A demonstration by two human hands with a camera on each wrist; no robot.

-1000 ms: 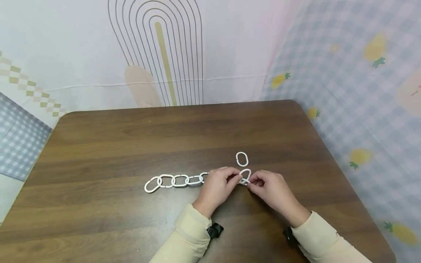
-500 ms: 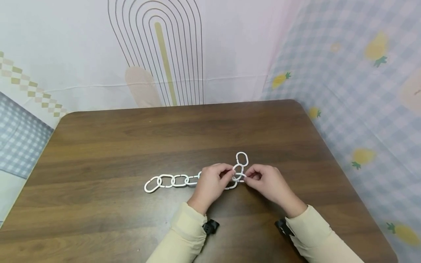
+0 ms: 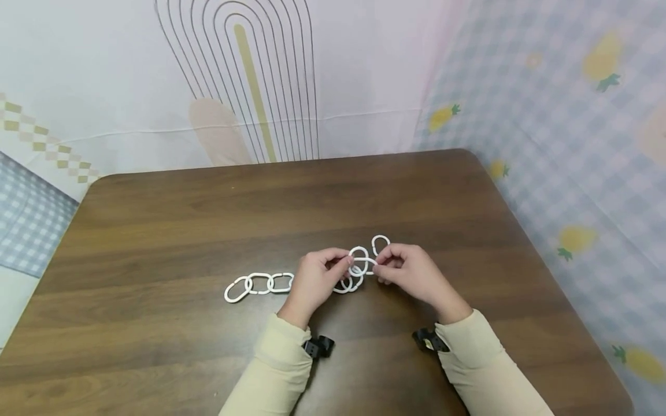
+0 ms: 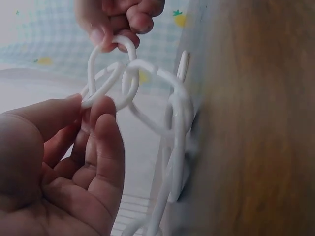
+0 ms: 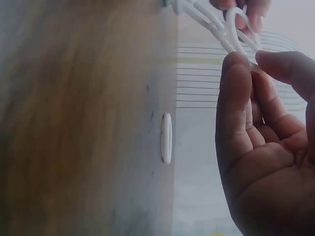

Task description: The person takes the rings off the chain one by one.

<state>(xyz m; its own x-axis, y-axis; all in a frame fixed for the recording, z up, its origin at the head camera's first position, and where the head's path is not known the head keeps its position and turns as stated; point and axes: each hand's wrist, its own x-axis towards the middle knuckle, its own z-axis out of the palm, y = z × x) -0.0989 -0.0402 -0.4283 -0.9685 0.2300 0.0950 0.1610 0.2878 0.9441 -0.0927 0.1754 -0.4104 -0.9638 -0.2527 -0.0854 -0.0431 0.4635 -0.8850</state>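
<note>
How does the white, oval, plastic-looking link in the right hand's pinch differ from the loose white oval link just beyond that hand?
The pinched link is in the right hand's grip; the loose link is untouched.
The pinched link is raised; the loose link lies flat on the brown wood-grain table.
The pinched link crosses other white links; the loose link sits apart.
Both are white ovals.

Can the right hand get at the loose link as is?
Likely yes, once it lets go: the right hand is near the loose link with nothing visible between, but it pinches a chain link.
</note>
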